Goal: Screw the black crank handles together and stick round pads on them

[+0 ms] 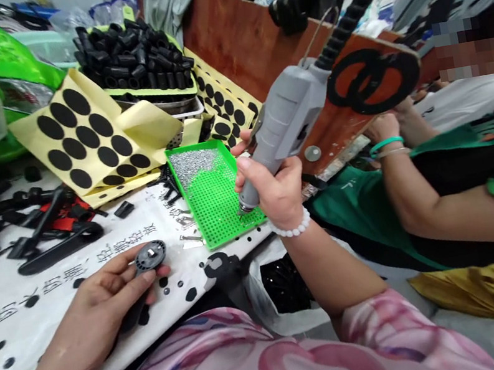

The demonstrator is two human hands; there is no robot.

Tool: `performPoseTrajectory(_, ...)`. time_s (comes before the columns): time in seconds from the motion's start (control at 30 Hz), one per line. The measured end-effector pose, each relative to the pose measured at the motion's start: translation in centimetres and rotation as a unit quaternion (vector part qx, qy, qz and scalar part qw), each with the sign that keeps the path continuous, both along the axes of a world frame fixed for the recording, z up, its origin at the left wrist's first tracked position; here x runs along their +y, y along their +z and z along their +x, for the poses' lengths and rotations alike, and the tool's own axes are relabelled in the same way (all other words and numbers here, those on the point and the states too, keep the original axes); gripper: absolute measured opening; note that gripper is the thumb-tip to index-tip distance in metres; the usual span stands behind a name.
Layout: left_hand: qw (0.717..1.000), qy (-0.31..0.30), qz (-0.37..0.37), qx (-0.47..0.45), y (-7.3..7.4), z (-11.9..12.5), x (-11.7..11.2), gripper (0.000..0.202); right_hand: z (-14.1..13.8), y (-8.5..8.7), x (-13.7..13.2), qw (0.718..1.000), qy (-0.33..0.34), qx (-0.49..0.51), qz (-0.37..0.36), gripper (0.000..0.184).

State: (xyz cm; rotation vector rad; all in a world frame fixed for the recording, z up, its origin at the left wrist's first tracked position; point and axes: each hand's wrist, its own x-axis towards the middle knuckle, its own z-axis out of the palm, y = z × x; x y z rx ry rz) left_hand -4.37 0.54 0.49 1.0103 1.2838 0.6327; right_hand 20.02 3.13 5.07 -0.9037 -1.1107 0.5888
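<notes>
My right hand (pixel 271 187) is wrapped round a grey electric screwdriver (pixel 283 119), whose tip rests on the near right part of a green perforated screw tray (pixel 210 207). A heap of small silver screws (pixel 193 163) fills the tray's far end. My left hand (pixel 104 294) holds a black plastic part with a round grey head (pixel 150 256) just above the white printed table cover. The fingers curl round its handle.
Yellow sheets of black round pads (pixel 88 139) lie behind the tray. A pile of black tubes (pixel 131 56) sits on a tray at the back. Black parts (pixel 41 229) lie at left. A co-worker's arm (pixel 421 181) reaches in at right beside a wooden board (pixel 242 40).
</notes>
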Motion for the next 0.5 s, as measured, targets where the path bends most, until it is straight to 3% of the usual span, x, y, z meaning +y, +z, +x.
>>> performPoseTrajectory(0.27,1.0,-0.002,-0.001,0.032,0.1,0.1,-0.1,0.075,0.2,-1.0,0.2,1.0,-0.007,0.019,-0.017,0.044)
performPoseTrajectory(0.5,0.998,0.008,-0.009,0.064,1.3,1.0,0.1,0.075,-1.5,-1.7,1.0,0.999,0.026,0.027,0.017,0.032)
